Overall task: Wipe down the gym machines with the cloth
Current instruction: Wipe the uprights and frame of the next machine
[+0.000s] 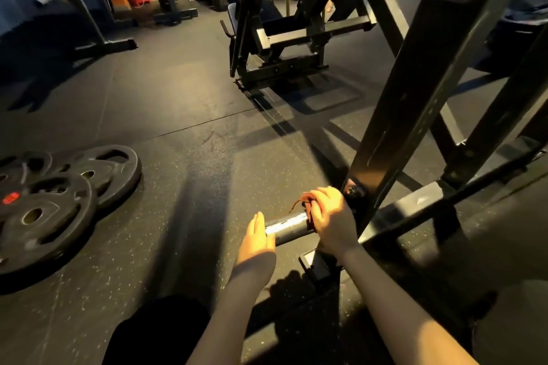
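**Cloth on the peg at the foot of a gym machine**

A dark red cloth (305, 201) is wrapped over the inner end of a chrome peg (286, 227) low on a black machine (415, 83), close to where the peg meets the frame. The right hand (330, 216) grips the cloth, fingers curled over it and round the peg, knuckles up, wrist bent down from a forearm that reaches in from lower right. The left hand (258, 238) is at the peg's free end, fingers straight and together, palm towards the metal. Whether it presses the end or only rests beside it cannot be told.

The bare part of the peg between the two hands looks unwiped. A loose tail of cloth sticks up behind the knuckles, and in a stroke towards the frame it could catch on the bracket and bolt there. With the hand that near the steel upright, a hard push inward could also knock the knuckles against it. The left hand, flat and without a grip, would likely do little to steady the peg.

Weight plates (59, 201) lie in a heap on the rubber floor (192, 157), well to the left.
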`<control>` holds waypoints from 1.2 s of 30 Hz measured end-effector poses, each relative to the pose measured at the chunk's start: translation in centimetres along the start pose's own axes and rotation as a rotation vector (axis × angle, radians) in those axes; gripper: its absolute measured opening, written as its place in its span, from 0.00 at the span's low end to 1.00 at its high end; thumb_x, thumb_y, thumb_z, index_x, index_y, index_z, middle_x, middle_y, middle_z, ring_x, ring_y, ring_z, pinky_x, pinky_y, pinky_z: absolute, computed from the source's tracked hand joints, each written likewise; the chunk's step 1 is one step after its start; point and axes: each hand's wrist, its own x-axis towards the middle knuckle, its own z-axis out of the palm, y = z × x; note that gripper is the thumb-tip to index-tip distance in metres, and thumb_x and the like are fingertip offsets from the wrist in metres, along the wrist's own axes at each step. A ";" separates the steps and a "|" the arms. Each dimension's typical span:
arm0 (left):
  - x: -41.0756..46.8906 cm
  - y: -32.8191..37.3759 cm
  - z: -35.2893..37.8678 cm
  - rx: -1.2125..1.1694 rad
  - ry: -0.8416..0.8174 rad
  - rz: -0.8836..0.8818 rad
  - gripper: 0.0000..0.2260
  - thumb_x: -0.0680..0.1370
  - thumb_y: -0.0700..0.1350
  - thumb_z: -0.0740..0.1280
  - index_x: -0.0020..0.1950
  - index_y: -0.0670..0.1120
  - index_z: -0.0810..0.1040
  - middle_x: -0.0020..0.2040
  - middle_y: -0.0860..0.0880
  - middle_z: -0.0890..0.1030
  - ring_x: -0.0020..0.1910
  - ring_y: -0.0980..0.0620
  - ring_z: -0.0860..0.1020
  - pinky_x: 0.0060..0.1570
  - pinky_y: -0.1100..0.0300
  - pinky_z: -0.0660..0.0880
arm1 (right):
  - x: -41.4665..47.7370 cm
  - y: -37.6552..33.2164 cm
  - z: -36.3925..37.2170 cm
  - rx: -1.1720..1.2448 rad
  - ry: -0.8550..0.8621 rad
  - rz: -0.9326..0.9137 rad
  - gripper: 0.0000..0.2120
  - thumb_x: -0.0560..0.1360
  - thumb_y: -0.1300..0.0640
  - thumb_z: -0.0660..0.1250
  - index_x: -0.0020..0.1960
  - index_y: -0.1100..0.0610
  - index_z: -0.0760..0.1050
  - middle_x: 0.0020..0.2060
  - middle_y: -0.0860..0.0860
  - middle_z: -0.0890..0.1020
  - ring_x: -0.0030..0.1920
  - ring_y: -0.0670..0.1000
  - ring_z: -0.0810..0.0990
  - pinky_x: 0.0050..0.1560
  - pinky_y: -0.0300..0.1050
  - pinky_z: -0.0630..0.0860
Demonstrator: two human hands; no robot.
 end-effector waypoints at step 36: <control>-0.5 -0.2 -0.3 -0.402 -0.001 -0.073 0.22 0.85 0.53 0.48 0.79 0.52 0.55 0.78 0.52 0.59 0.76 0.52 0.60 0.72 0.57 0.56 | -4.2 -6.2 1.1 0.089 -0.199 -0.092 0.16 0.78 0.57 0.63 0.65 0.56 0.76 0.62 0.52 0.76 0.64 0.51 0.72 0.69 0.45 0.67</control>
